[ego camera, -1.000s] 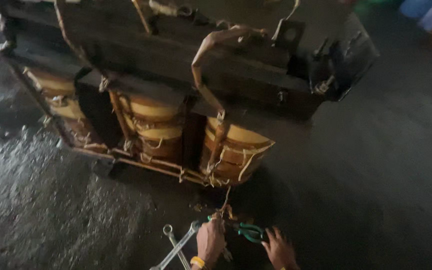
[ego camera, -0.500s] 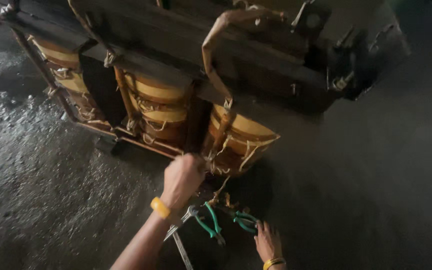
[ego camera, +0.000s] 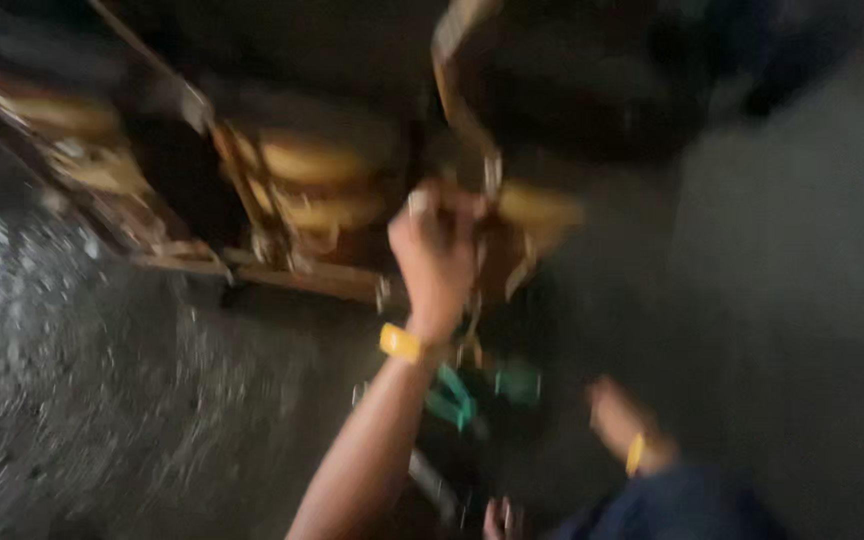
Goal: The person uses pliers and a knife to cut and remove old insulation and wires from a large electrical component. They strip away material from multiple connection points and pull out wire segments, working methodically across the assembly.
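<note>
Head view: dark, wet-glinting concrete floor [ego camera: 72, 400] under blurred transformer [ego camera: 312, 190].

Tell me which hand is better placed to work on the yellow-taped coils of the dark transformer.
Likely the left hand: it is raised against the yellow-taped coils, fist closed at them, grip blurred. The right hand sits low near the floor, beside the green-handled pliers, apart from the coils.

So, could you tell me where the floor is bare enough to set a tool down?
The dark floor right of the coil assembly looks bare, as does the speckled floor left of the left hand. It is crowded below that hand: green-handled pliers and the right hand.
</note>
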